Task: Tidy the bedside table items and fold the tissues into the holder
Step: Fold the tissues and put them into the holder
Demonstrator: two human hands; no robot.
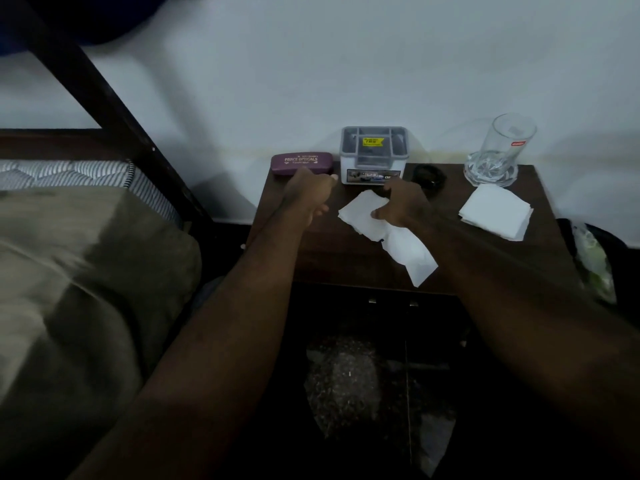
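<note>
On the dark wooden bedside table (346, 261) lies a white tissue (363, 216), partly folded, stretching toward the front edge. My right hand (403, 206) rests on it, thumb and fingers pinching its upper part. My left hand (308, 195) hovers to the tissue's left, fingers loosely curled, holding nothing, just in front of a maroon glasses case (302, 162). A grey and white plastic holder (374, 154) stands at the back against the wall. A stack of folded tissues (495, 213) lies at the right.
A clear drinking glass (498, 150) stands at the back right corner. A small dark round object (429, 174) sits beside the holder. A bed with a striped mattress (69, 174) and olive pillow (86, 271) is at the left. A bag (594, 261) hangs past the right edge.
</note>
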